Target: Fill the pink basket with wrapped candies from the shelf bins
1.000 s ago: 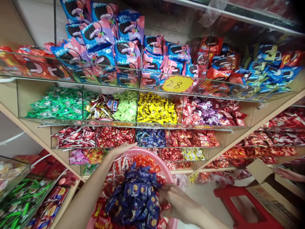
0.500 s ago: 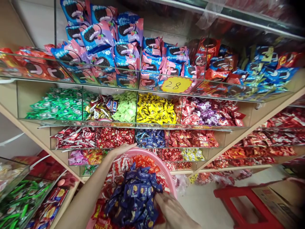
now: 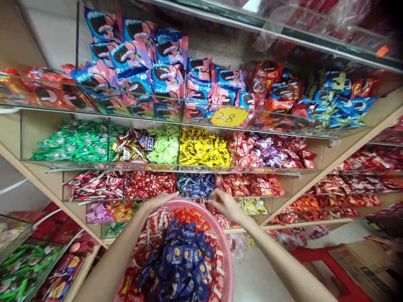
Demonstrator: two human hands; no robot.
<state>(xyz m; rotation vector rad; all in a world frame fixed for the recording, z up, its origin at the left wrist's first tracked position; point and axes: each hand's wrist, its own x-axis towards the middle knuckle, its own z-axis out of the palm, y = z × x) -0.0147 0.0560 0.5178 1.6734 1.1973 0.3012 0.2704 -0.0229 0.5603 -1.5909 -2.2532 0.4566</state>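
Observation:
A round pink plastic basket (image 3: 227,247) stands in front of me, filled with wrapped candies. Dark blue packets (image 3: 181,262) are heaped in its middle, with red and white packets (image 3: 217,268) around them. My left hand (image 3: 160,201) lies along the basket's far left rim and grips it, though part of the grip is hidden. Beyond the rim, my right hand (image 3: 226,204) is empty, its fingers slightly curled and apart. It is close to the shelf compartment of blue wrapped candies (image 3: 195,185).
Glass-fronted shelves hold yellow candies (image 3: 204,147), green candies (image 3: 78,140) and blue-pink cookie packs (image 3: 130,56). A yellow price tag (image 3: 229,116) reads 28. At lower right are a red stool (image 3: 335,268), a cardboard box (image 3: 362,268) and another person's hand (image 3: 385,243).
My right hand has left the blue packets in the basket and moved up and forward to the shelf. My left hand stays at the rim. The view has shifted slightly.

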